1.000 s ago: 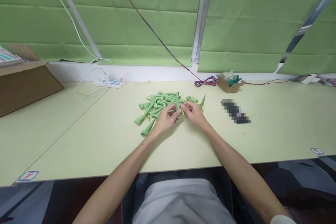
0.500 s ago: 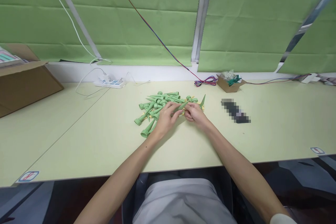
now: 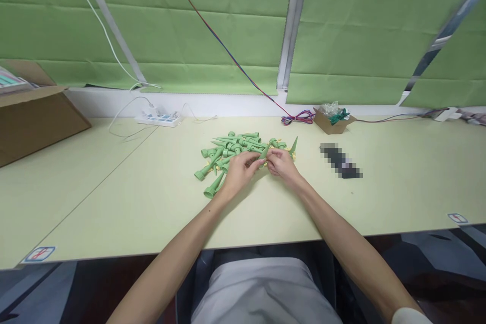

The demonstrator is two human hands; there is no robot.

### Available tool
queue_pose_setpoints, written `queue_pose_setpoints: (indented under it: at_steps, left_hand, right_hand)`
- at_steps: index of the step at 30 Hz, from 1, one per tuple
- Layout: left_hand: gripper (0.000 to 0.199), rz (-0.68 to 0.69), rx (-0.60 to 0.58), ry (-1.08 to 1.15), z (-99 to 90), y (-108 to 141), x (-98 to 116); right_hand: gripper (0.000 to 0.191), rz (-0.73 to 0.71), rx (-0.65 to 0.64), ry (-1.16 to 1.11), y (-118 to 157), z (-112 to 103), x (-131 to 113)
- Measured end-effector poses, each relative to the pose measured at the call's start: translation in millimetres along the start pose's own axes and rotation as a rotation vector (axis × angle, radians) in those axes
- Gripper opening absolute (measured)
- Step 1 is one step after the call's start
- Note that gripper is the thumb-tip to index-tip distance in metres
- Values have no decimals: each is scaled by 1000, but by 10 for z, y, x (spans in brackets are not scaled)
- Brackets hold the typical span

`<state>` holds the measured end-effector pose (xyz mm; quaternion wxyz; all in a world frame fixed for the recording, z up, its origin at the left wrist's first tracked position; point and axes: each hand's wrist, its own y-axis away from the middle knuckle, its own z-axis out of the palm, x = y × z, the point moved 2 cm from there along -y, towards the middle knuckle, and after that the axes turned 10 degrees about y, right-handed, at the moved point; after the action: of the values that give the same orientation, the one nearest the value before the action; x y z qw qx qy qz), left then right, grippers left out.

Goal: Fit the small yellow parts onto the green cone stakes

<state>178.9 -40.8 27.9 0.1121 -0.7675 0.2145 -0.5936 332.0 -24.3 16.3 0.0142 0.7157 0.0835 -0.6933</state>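
Observation:
My left hand point(image 3: 241, 169) is closed round a green plastic watering spike point(image 3: 265, 151), its tapered tip pointing up and slightly right. Close against it, my right hand point(image 3: 281, 164) has its fingers curled in a pinch at the spike's side. Whatever small piece those fingers hold is hidden. Behind and left of both hands lies a heap of similar green spikes point(image 3: 207, 169) with wide round collars. Small yellow pieces point(image 3: 293, 156) show among and beside the heap. One more spike point(image 3: 293, 146) stands tip up just beyond my right hand.
A small cardboard box point(image 3: 331, 124) with clear plastic and green material sits at the back, beside coiled red and blue wire point(image 3: 298, 117). A blurred-out dark object point(image 3: 340, 161) lies to the right. Back left are a power strip point(image 3: 161, 119) and a large carton point(image 3: 38, 124).
The spike in my left hand has tilted more upright. Both hands stay close together in nearly the same place, and the view has shifted very slightly.

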Motion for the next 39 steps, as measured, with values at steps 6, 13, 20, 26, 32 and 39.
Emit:
queue_pose_setpoints:
  at_steps: [6,13,20,26,32,39]
  left_hand:
    - [30,-140,-39,165,6,-4,28]
    - [37,-389,-113,579,0,-19,19]
    - [17,-700,-126,914,28,-28,-15]
    - [26,-585,-137,890,37,-19,6]
    - [37,-335,-138,583,25,0,2]
    - [31,-82,-105,153,0,27,105]
  right_hand:
    - [41,-100,26,141,-11,-11,2]
    - [42,-198,17,222,29,-3,-55]
    - [38,-279,-49,211,69,16,-95]
    - [38,-312,-36,257,65,8,-104]
    - [41,-258,-17,257,36,1,-85]
    - [43,-135,-46,148,-11,-3,-14]
